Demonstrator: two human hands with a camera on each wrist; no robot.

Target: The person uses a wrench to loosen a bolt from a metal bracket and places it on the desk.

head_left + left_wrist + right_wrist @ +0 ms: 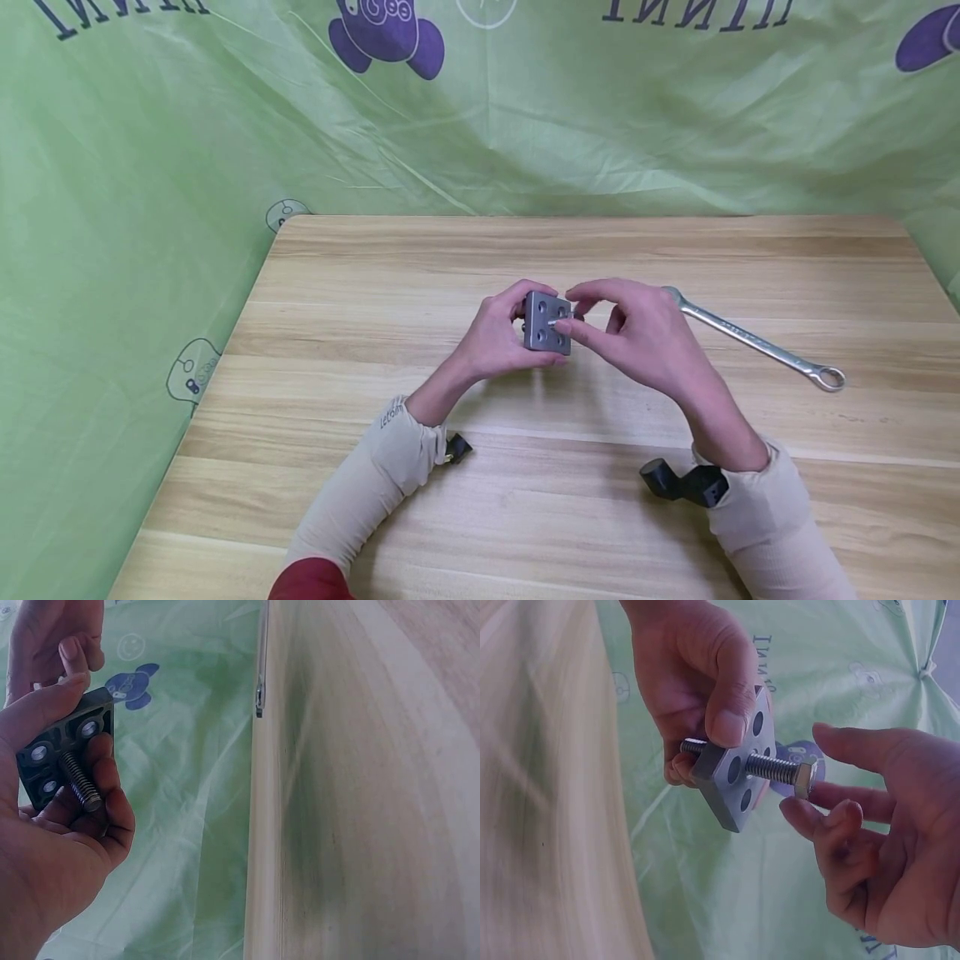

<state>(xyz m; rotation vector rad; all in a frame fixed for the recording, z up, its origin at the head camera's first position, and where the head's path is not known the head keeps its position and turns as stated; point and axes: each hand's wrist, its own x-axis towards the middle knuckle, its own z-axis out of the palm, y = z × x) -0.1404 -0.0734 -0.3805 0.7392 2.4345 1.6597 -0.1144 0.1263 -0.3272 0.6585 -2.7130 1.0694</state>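
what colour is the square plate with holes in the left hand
The square plate with holes is grey; the right wrist view shows it best.

I've got the plate (pixel 542 322) in my left hand (pixel 495 335), roughly midway between the tabletop's (pixel 570 533) side edges, bolt (pixel 776 769) through it, right hand (pixel 648 337) just right, wrench (pixel 757 340) toward the right edge, cloth (pixel 487 150) behind the far edge.

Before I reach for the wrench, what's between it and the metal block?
In the head view, the right hand is between the metal block and the wrench; the right wrist view shows the bolt sticking out toward that hand.
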